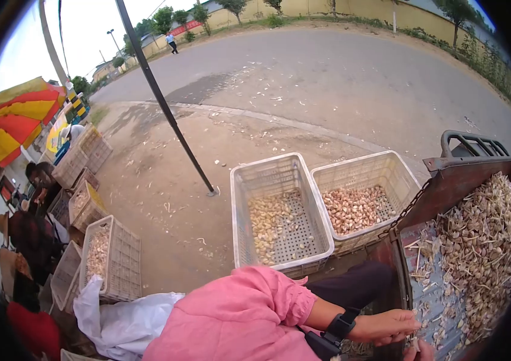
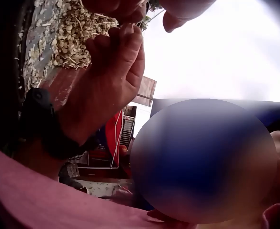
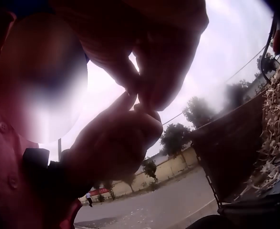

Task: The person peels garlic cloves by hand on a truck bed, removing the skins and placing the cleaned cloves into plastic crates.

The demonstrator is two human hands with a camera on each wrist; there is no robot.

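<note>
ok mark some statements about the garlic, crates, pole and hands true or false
The garlic heap lies in the vehicle bed. True.
Both crates beside the vehicle bed are empty. False: the nearer crate holds pinkish cloves, the farther crate yellowish cloves.
The left hand has a black strap at its wrist. True.
The hands are held wide apart. False: the right hand is close to the left.
In the head view, a dark pole stands left of both crates. True.

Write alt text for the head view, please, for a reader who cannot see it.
A person in pink has both hands close together beside garlic heaped in a metal cargo bed. Two plastic crates of cloves stand nearby on dirt ground, with a road beyond.
</note>
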